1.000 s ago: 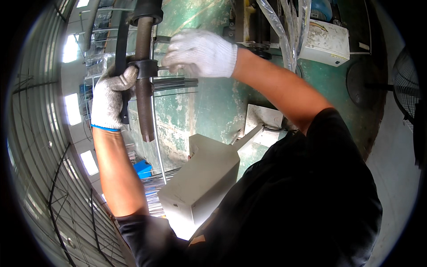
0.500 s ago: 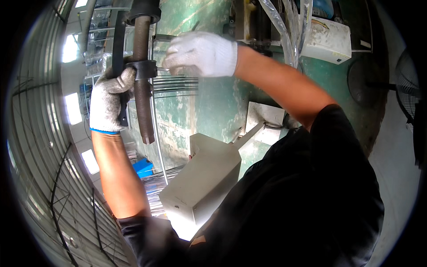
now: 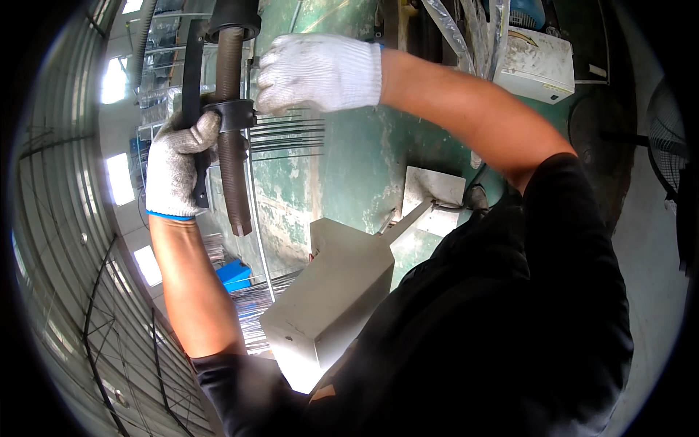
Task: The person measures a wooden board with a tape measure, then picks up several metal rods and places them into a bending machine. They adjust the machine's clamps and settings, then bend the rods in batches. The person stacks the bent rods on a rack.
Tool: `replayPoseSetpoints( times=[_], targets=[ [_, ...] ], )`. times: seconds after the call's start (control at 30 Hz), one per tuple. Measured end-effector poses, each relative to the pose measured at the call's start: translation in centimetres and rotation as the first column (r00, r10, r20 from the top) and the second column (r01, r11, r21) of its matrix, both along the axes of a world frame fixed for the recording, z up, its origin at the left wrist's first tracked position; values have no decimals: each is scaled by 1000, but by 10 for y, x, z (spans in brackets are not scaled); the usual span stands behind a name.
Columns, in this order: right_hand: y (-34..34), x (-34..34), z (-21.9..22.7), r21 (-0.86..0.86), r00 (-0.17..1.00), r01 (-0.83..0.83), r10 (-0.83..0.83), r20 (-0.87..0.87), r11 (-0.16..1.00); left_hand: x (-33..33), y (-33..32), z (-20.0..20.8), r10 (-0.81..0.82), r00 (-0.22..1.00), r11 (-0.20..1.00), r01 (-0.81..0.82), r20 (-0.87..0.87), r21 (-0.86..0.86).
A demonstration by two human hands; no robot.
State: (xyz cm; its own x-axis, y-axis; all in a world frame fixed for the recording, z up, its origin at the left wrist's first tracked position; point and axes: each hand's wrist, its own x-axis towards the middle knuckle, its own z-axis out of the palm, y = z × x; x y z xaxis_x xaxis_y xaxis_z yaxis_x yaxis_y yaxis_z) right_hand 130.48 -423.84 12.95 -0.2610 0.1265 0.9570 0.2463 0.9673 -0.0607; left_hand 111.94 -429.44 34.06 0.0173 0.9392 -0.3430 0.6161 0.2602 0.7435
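The black ring-shaped collar (image 3: pixel 228 116) sits around the brown threaded metal rod (image 3: pixel 233 175), with the white-gloved left hand (image 3: pixel 175 164) at its left and white-gloved right hand (image 3: pixel 309 75) to its upper right; the grey box-shaped casing (image 3: pixel 328 288) lies lower right.

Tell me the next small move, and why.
Probably nudge the collar round slightly with the right hand: that hand is curled close beside it, the collar encircles the threaded rod, and the left hand grips the bar alongside. Whatever the right hand holds is hidden.

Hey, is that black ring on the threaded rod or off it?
On. The black ring sits around the threaded rod, partway along, with rod showing both above and below it.
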Motion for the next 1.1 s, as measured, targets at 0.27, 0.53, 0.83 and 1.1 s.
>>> replayPoseSetpoints(
  times=[0.27, 0.53, 0.83, 1.1],
  targets=[
    [7, 11, 15, 125, 983, 32, -54, 178, 992, -12, 6, -2, -3, 997, 999, 7, -79, 42],
    [8, 12, 28, 145, 983, 12, -38, 179, 989, -16, 2, -3, 1, 1000, 999, 0, -21, 32],
    [6, 15, 25, -11, 977, -49, 50, 208, 999, -6, -2, 0, -14, 999, 1000, 15, 37, -27],
    [16, 20, 35, 4, 972, -119, 116, 203, 993, -31, 12, -4, -69, 996, 997, 71, -64, 34]
  ],
)
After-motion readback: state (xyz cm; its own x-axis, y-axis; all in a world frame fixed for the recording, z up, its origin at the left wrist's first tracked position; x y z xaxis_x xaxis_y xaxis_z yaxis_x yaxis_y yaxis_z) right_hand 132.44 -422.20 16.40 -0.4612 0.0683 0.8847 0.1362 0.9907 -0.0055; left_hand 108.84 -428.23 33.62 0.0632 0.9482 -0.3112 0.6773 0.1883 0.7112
